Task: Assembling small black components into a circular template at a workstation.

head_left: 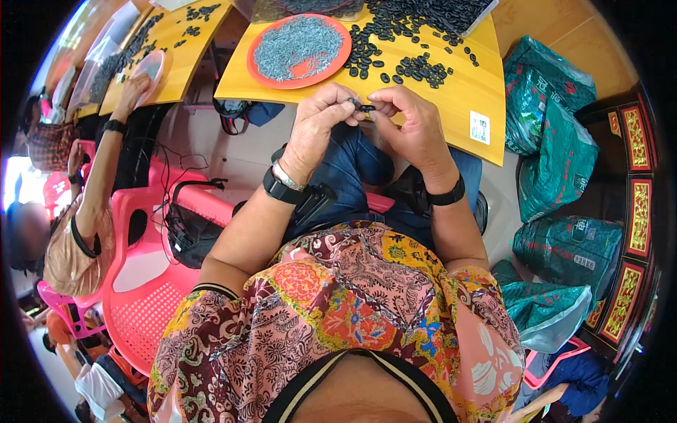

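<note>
Left hand (316,121), right hand (415,125): thumb and forefinger of each pinched together on small rounded black part (367,108), by near edge of smooth yellow tabletop (455,106). Beyond, left: round red plate (345,55), slim silvery pins (288,46) heaped. Beyond, right: loose black ovals (422,70).

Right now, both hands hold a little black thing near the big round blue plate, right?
Almost: the head view shows the big round plate is orange-red, not blue. The left hand and right hand do hold a little black thing near it.
</note>
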The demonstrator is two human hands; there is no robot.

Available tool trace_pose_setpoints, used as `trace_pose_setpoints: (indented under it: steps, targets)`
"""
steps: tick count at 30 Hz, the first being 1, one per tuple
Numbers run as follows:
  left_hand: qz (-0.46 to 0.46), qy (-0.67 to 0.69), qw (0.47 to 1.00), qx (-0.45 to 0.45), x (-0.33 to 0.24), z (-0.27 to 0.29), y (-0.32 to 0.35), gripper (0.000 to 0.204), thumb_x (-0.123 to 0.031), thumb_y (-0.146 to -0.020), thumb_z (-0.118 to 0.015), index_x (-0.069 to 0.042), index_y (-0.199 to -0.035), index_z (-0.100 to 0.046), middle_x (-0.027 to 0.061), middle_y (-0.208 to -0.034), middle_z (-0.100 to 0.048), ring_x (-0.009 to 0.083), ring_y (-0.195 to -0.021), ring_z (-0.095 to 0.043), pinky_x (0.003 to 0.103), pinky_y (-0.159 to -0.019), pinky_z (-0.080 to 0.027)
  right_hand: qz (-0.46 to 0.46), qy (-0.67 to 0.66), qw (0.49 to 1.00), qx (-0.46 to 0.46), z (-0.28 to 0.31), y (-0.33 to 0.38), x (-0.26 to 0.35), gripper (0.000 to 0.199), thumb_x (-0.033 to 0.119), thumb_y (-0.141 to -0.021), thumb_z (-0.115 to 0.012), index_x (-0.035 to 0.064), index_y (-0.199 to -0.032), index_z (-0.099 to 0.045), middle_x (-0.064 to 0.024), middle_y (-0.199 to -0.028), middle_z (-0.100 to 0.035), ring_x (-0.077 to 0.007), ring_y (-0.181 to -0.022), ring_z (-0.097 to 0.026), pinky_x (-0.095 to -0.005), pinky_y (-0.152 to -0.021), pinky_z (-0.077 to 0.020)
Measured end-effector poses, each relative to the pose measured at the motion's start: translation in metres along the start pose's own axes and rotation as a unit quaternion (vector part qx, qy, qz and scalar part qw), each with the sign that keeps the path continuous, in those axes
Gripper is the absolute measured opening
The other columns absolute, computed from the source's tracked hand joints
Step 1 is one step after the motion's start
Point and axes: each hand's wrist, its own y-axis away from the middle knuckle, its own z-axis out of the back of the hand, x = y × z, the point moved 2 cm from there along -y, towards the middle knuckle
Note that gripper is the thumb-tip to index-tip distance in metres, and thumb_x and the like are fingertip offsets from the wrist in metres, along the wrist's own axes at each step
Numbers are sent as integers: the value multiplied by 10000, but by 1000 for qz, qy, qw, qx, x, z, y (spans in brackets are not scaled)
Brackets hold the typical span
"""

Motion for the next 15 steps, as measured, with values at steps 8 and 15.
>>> trace_pose_setpoints:
  steps: [8,15]
  targets:
    - [28,-17,999,12,5,-13,4,140,-78,-855,-507,36,-854,-588,102,-828,-631,153,-753,-598,252,-724,-468,-159,-184,970,-5,-6,3,-11,155,-16,-805,-606,-14,-960,-616,-26,-857,-640,-72,-757,-598,-220,-721,-491]
    - [25,56,997,-39,8,-10,4,138,-94,-867,-517,20,-867,-594,109,-820,-647,146,-721,-608,232,-715,-467,-200,-233,952,0,-17,7,-16,149,53,-861,-594,-7,-994,-622,-19,-853,-647,-53,-763,-584,-185,-689,-465]
